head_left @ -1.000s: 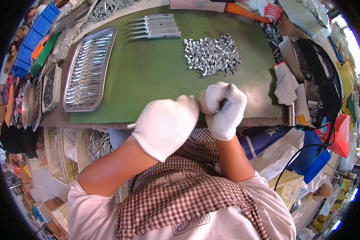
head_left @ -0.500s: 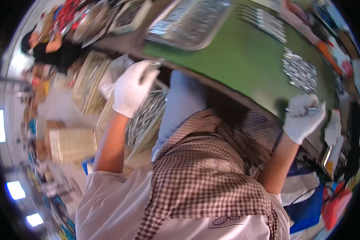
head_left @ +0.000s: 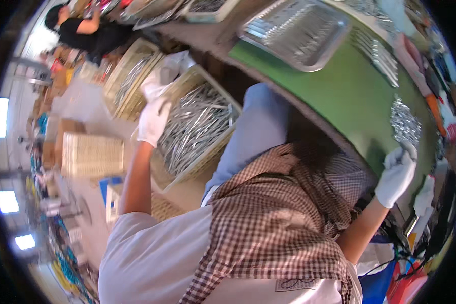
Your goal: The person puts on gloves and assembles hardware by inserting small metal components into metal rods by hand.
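My left hand [head_left: 154, 120], in a white knit glove, is at the left side of a pale plastic crate [head_left: 220, 90]; its fingers curl loosely, and I cannot tell whether they clasp anything. Inside the crate lie slim, shiny metal rods [head_left: 195, 131], heaped crisscross, too many to count. One more such crate [head_left: 112, 83] stands farther left. My right hand [head_left: 396, 175], gloved alike, has its fingers bent together at the near edge of one pile of small glinting metal pieces [head_left: 405, 121]; whether they grip one, I cannot tell. On the smooth green mat [head_left: 314, 96] are one rounded metal tray [head_left: 309, 67] and one row of silvery bars [head_left: 380, 55], blurred past counting.
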The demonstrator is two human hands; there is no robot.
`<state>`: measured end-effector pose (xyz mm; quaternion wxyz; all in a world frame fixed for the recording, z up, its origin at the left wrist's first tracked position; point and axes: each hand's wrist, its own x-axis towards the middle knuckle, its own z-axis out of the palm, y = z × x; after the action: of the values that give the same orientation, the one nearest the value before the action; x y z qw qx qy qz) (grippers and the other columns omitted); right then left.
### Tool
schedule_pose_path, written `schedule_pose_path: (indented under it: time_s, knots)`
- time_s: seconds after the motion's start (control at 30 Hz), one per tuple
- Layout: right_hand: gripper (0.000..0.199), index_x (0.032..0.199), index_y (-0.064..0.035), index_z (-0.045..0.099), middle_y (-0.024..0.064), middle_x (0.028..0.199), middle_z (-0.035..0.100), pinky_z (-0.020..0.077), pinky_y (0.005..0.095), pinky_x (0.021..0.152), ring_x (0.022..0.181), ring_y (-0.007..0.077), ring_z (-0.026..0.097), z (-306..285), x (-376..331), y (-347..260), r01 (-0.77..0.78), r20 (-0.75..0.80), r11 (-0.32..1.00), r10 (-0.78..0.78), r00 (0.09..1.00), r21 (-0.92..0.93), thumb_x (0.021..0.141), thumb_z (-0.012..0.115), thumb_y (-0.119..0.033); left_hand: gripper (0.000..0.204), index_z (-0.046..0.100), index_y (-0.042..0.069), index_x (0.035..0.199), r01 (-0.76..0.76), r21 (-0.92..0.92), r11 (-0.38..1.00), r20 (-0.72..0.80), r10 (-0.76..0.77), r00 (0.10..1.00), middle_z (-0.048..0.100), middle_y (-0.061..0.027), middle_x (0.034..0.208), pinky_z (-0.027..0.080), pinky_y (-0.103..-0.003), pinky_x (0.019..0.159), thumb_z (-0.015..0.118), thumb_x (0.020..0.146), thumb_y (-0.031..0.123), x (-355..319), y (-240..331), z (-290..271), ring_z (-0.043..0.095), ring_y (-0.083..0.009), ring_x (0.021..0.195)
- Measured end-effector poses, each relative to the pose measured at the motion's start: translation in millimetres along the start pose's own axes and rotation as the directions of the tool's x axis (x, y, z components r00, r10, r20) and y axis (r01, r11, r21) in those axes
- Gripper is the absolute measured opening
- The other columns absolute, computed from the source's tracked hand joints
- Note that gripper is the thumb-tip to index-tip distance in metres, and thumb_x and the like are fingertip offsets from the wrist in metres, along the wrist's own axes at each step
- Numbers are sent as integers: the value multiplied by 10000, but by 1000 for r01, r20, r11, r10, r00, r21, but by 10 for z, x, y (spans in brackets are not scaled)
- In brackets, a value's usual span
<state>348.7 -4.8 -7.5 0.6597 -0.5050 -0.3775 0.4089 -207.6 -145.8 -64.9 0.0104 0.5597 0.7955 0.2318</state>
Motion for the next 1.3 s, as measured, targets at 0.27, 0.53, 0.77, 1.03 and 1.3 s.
schedule_pose_path:
  time_s: [0.27,0.53,0.77,1.03,1.3]
  knots:
    - [312,1259,18,613,38,829,594,292,189,478,540,25,389,-72,-220,28,167,-60,982,-173,983,-86,1048,452,-146,217,715,65,1115,-752,-334,569,-28,791,611,695,-110,1092,543,-354,874,628,916,61,983,3145,87,678,-287,981]
    - [207,1089,-6,675,-19,763,578,355,188,542,607,21,442,-52,-270,-75,62,-39,981,-70,997,-184,1027,505,-107,190,647,87,1020,-860,-99,501,42,865,500,636,-113,988,530,-458,837,668,873,205,1711,4415,1544,639,-321,953]
    - [179,1071,6,676,-28,776,567,397,202,606,667,33,463,-111,-271,-66,85,20,982,-83,996,-169,1004,522,-56,162,611,89,1021,-854,-74,515,136,854,503,626,-157,999,526,-482,814,640,893,184,1709,4341,1601,635,-356,936]
    - [162,1078,3,672,19,805,602,472,232,732,759,77,538,-99,-317,-138,10,107,978,13,994,-206,999,557,-79,257,618,74,1150,-801,-279,529,135,848,513,605,-153,1062,523,-460,801,570,898,56,1043,3912,1232,635,-391,929]
    - [164,1060,16,676,27,827,629,490,250,762,786,93,577,-111,-361,-141,-10,119,982,33,992,-189,994,552,-70,211,640,37,1088,-844,-316,434,112,900,421,613,-152,1024,488,-453,875,641,900,133,1008,3891,1144,612,-373,931]
